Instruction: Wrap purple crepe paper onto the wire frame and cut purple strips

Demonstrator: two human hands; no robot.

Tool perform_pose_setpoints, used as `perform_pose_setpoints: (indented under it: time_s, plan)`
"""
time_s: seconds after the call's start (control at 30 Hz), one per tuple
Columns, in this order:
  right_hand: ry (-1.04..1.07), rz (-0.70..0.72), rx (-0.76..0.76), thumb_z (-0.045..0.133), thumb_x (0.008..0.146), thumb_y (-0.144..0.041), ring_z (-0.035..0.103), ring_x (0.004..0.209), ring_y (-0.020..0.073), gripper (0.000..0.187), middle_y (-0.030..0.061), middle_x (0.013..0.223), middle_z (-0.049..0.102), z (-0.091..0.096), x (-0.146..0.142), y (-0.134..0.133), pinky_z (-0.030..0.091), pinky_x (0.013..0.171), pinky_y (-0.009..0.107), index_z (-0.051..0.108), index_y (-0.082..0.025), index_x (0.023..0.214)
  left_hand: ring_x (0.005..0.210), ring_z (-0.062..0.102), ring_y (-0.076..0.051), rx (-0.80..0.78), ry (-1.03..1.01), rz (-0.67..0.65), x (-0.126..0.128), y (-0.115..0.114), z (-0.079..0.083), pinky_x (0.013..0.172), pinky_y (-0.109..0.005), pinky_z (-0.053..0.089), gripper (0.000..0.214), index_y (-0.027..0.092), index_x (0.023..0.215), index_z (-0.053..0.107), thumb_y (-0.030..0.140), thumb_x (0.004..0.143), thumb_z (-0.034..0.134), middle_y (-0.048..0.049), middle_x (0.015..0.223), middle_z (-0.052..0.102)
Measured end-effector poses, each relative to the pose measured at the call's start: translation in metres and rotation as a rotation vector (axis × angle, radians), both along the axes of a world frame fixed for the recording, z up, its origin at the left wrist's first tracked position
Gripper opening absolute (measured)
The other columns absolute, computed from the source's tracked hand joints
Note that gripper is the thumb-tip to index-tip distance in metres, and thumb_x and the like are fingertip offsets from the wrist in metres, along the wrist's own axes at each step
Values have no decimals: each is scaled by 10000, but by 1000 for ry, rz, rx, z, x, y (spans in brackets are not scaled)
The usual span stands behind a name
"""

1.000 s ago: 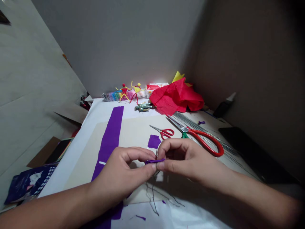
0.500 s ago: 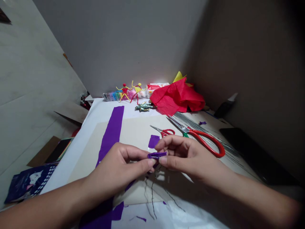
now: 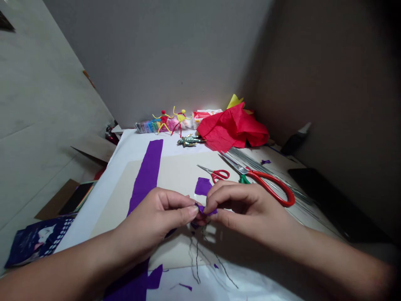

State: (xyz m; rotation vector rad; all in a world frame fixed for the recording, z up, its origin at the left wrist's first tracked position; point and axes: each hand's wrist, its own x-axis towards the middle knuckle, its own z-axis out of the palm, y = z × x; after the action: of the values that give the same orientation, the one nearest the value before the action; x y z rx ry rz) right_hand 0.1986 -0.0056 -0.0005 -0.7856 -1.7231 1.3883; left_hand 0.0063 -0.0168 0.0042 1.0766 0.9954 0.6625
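Watching remotely, I see left hand [image 3: 158,220] and right hand [image 3: 253,209] pinching the purple strip [image 3: 201,208], lengthwise roughly nine-to-three o'clock.

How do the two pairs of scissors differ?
Size: the small scissors are much shorter overall than the large scissors.
Handles: the small pair has compact, roundish loops; the large pair shows a long, stretched loop.
Place: in the image, the small pair lies left of the large pair.
Shared: red handles, silvery blades, tips pointing leftward and away from the person.
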Motion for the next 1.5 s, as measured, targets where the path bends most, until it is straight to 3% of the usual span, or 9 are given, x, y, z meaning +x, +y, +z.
perform_pose_setpoints:
  time_s: [0.13,0.27,0.5,0.8,1.03,1.17,1.33,1.5]
  plan:
    - [-187,27,286,525,755,-19,613,728,133,239,33,777,664,0,3,0,496,690,266,679,-185,831,656,589,-139,-46,-24,20,2,1,-1,655,-242,447,101,134,710,733,203,725,660,-54,702,697]
    - [-284,80,452,492,819,-98,604,715,135,225,48,795,659,-3,9,1,483,674,266,668,-192,923,659,598,-141,-81,-55,27,1,2,-2,661,-245,448,92,134,722,734,199,711,669,-57,710,703]
    - [-326,161,541,470,839,-87,589,747,139,239,66,834,638,0,14,0,466,668,254,623,-182,997,766,625,-153,2,25,48,0,-1,-2,730,-247,458,82,160,742,738,206,678,714,-63,831,719]
    - [-446,165,649,432,855,-83,578,816,164,254,109,912,600,-12,15,-1,453,690,262,599,-153,1032,879,638,-206,210,350,46,7,2,2,802,-291,470,141,166,746,730,287,734,658,-66,911,718]
    - [-428,176,553,476,868,-170,573,809,145,148,72,882,604,2,15,-6,450,718,247,608,-165,934,840,639,-179,270,369,50,8,2,4,769,-254,480,129,161,718,709,256,751,628,-42,869,711]
    - [-368,-27,262,452,894,-237,549,699,115,145,22,771,612,8,14,-5,439,634,221,579,-170,874,816,647,-166,354,411,52,8,-2,6,774,-253,491,125,175,695,706,229,754,609,-29,861,710]
    - [-351,19,-14,574,798,-240,545,652,121,104,21,704,627,2,5,-1,443,617,231,608,-153,752,768,661,-151,551,458,121,12,-5,2,750,-233,519,123,181,648,710,167,719,609,-26,804,715]
    - [-385,-40,60,558,755,-174,503,572,103,82,1,618,583,-6,0,-3,420,563,217,585,-153,680,709,669,-128,745,457,165,17,-7,-5,689,-185,537,130,171,651,718,106,692,613,-24,747,719]
